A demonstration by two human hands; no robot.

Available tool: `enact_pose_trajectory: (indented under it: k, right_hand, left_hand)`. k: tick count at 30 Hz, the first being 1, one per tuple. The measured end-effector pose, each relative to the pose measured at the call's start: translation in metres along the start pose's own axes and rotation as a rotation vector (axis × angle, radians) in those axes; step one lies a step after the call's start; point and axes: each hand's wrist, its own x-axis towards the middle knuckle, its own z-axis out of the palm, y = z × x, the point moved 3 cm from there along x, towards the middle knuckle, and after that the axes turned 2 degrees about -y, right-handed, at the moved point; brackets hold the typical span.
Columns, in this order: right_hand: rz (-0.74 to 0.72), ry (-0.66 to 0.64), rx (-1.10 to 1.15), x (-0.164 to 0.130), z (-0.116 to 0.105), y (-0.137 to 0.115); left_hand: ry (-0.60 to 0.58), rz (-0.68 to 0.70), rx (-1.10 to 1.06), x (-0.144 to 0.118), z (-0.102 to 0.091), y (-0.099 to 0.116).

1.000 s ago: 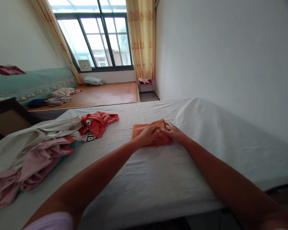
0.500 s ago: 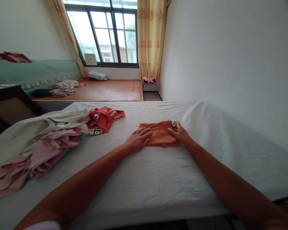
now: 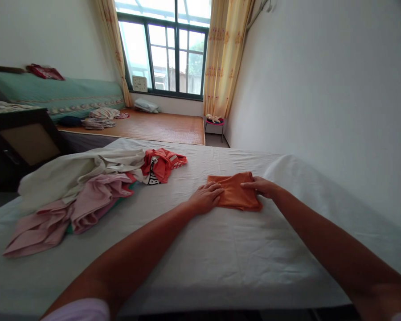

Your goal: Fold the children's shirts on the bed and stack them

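Note:
A folded orange garment (image 3: 235,192) lies on the white-sheeted bed (image 3: 200,258) in front of me; its exact kind does not show. My left hand (image 3: 205,197) rests flat on its left part, fingers stretched out. At the opposite edge, my right hand (image 3: 263,187) grips the cloth, one finger on top and the others partly hidden beneath or behind it. That edge looks slightly raised.
To the left lies a loose heap with a cream cloth (image 3: 67,171), pink cloth (image 3: 96,196) and red printed garment (image 3: 162,165). A dark cabinet (image 3: 26,142) stands beyond it. Farther back are a mat-covered bed (image 3: 163,127), a small stool (image 3: 214,121) and a window.
My right hand has shifted from lying at the garment's right edge to gripping it. The left hand stays flat on the cloth. The camera view has turned slightly left.

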Motion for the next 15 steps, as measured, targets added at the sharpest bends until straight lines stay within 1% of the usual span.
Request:
enact_pose_trajectory:
  k: [3, 5, 6, 7, 9, 11, 12, 13, 14, 15]
  right_hand:
    - [-0.070, 0.013, 0.072, -0.004, 0.007, -0.009]
    - [-0.158, 0.105, 0.137, -0.008, 0.002, -0.018]
    - [-0.221, 0.178, 0.186, -0.011, -0.007, -0.024]
    - [-0.301, 0.266, 0.246, -0.014, -0.020, -0.029]
    - [-0.477, 0.503, 0.372, -0.021, -0.058, -0.035]
    - [-0.597, 0.775, 0.461, -0.029, -0.102, -0.026]
    - [-0.594, 0.909, 0.469, -0.034, -0.122, -0.016]
    - [-0.536, 1.030, 0.435, -0.039, -0.140, -0.002]
    - [-0.432, 1.138, 0.340, -0.044, -0.155, 0.014]
    - [-0.306, 1.203, 0.173, -0.049, -0.166, 0.029]
  left_hand:
    - [0.038, -0.010, 0.002, -0.002, -0.003, 0.000]
    - [0.074, -0.035, 0.016, -0.003, -0.006, -0.001]
    - [0.088, -0.050, 0.026, -0.003, -0.008, -0.002]
    - [0.094, -0.063, 0.036, -0.003, -0.009, -0.003]
    - [0.075, -0.081, 0.054, -0.003, -0.010, -0.006]
    - [0.041, -0.087, 0.072, -0.004, -0.008, -0.007]
    - [0.029, -0.085, 0.080, -0.004, -0.006, -0.007]
    - [0.022, -0.082, 0.087, -0.004, -0.005, -0.007]
    - [0.020, -0.079, 0.096, -0.004, -0.004, -0.007]
    - [0.018, -0.076, 0.107, -0.004, -0.004, -0.006]
